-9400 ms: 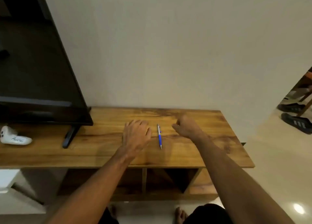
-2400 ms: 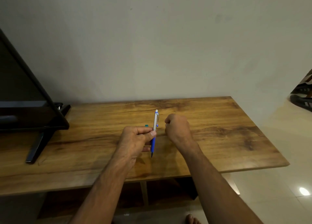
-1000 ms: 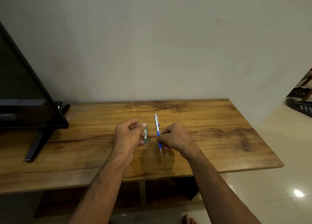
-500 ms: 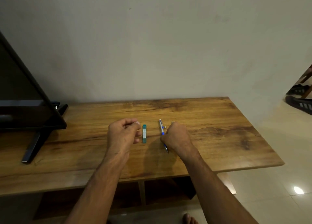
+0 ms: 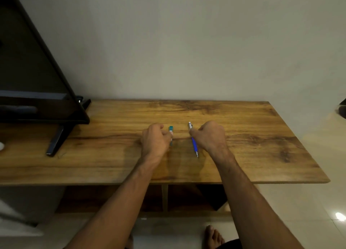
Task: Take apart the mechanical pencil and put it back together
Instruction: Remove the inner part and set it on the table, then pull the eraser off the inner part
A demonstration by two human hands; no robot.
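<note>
The mechanical pencil (image 5: 194,145), blue barrel with a silver upper part and white cap, lies lengthwise on the wooden table (image 5: 262,142), tip towards me. My right hand (image 5: 210,136) is curled beside it, fingertips closed on its silver upper part. A small teal lead case (image 5: 171,128) lies about a hand's width to the left of the pencil. My left hand (image 5: 154,141) is curled next to it, with thumb and fingertip pinched on the case's middle. Whether the pencil and the case are lifted off the wood I cannot tell.
A black television (image 5: 37,83) on a slanted foot (image 5: 56,142) stands at the table's left end. A white object (image 5: 1,146) shows at the left edge. Open shelves (image 5: 187,196) lie under the table, tiled floor to the right, and my bare foot (image 5: 214,236) is below.
My left hand, apart from the teal case half a second ago, now pinches it. The pencil has shifted slightly right with my right hand. Earlier, my left hand held the pencil upright.
</note>
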